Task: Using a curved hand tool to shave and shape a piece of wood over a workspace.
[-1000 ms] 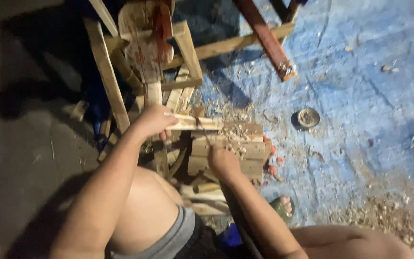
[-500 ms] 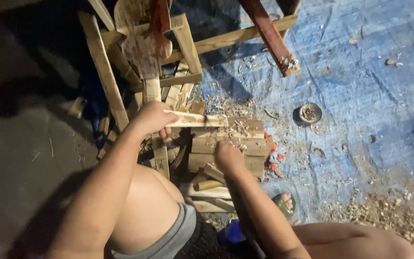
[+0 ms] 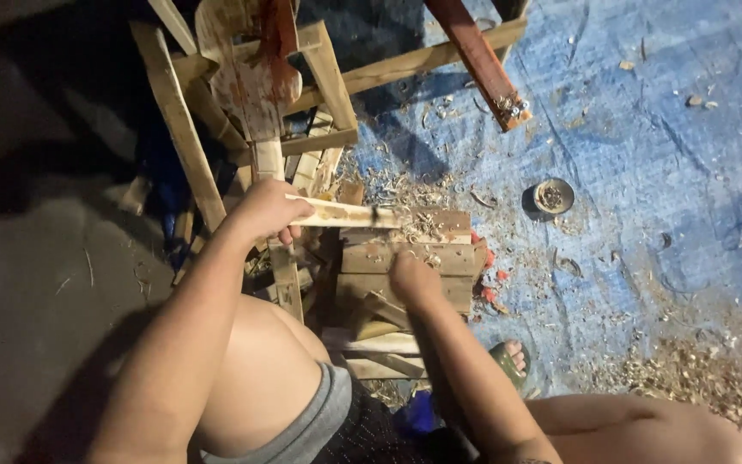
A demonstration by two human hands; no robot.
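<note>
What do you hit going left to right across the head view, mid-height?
Dark bare floor → left hand gripping pale wooden stick → small round metal tin → blue tarp.

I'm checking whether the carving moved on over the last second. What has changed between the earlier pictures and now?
Little changed. The right hand slid slightly down and nearer the body on the wooden block; whether it holds anything is hidden. The left hand kept its grip on the thin wooden strip, lying across the block. The small round tin on the blue tarp stayed put.
</note>
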